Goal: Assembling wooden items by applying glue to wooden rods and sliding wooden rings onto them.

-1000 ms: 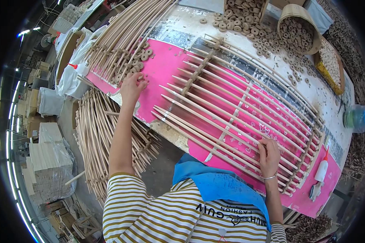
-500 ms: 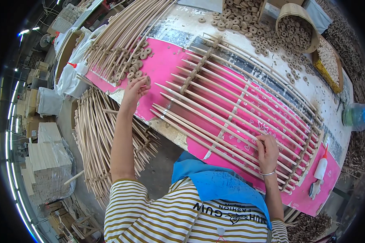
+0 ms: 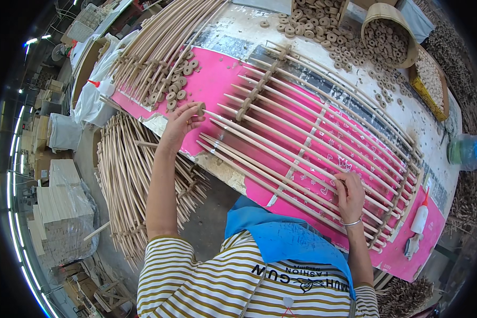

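My left hand pinches a round brown wooden ring by its edge, right at the pointed tip of a wooden rod; whether the tip has entered the hole is too small to tell. My right hand closes its fingers on that long pale rod farther along its length. Several such rods lie side by side across the pink sheet. A row of rings joins the upper rods near their left ends, and another row crosses their right ends. The lower rods have bare left tips.
Loose rings lie beside a rod bundle at the upper left. More rings spill from a tipped bucket. A glue bottle lies at the right, another at the left. A rod stack stands below the table's left edge.
My left hand has moved right and slightly down with the ring, from beside the loose rings to the rod's tip. The right hand stays at nearly the same place on the rod.
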A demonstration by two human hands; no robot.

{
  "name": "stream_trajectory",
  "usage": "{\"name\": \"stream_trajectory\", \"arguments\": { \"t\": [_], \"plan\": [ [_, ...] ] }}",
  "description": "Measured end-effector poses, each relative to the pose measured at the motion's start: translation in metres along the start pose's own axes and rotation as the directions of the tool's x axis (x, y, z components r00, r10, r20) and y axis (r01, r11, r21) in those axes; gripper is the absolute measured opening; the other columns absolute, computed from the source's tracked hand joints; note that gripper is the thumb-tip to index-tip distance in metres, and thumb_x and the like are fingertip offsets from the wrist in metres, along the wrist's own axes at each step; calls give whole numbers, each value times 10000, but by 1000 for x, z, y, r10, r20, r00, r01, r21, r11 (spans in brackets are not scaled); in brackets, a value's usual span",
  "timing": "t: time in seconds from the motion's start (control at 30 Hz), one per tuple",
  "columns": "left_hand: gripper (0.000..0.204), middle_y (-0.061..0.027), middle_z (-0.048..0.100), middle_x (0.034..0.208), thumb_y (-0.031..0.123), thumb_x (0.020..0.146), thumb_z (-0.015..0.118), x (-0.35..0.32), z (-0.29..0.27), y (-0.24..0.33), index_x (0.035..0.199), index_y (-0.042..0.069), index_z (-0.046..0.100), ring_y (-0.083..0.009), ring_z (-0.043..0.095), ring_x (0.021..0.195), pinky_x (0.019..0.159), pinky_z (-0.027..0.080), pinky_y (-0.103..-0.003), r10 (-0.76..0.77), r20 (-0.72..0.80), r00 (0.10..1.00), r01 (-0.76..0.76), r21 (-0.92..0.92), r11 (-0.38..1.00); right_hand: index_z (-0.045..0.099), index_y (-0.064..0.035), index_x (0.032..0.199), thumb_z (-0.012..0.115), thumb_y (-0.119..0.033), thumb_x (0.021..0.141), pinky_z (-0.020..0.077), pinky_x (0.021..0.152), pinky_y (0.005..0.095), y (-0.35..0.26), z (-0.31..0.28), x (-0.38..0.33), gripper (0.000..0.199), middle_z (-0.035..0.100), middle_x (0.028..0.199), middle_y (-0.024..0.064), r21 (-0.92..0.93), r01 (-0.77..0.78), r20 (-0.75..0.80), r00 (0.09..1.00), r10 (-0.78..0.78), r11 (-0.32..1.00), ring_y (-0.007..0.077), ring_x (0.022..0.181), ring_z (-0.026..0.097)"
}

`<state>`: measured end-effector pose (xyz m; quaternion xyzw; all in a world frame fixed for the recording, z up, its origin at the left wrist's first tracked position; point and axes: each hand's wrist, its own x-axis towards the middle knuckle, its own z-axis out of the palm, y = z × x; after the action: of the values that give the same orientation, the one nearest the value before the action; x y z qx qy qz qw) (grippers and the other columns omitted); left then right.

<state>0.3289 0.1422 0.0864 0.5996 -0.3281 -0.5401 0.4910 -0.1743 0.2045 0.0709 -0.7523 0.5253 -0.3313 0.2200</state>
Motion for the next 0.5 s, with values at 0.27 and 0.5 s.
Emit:
{"name": "stream_trajectory", "arguments": {
  "t": [0.27, 0.5],
  "plan": [
    [721, -83, 724, 1124, 229, 1030, 664, -15, 30, 7, 1652, 147, 308, -135, 713, 874, 765, 577, -241, 17, -68, 998, -8, 127, 992, 670, -9, 1002, 717, -35, 900, 496, 750, 397, -21, 7, 10, 115, 632, 923, 139, 20, -12, -3, 1000, 12, 1000, 314, 868, 632],
    [827, -107, 729, 1083, 214, 1010, 696, -20, 35, 5, 1683, 155, 217, -123, 696, 842, 684, 564, -222, 31, -58, 998, -21, 168, 986, 681, -26, 1000, 734, -62, 896, 493, 734, 396, -19, 9, 9, 122, 624, 915, 126, -34, 8, -24, 1000, -9, 999, 305, 860, 632]
  ]
}}
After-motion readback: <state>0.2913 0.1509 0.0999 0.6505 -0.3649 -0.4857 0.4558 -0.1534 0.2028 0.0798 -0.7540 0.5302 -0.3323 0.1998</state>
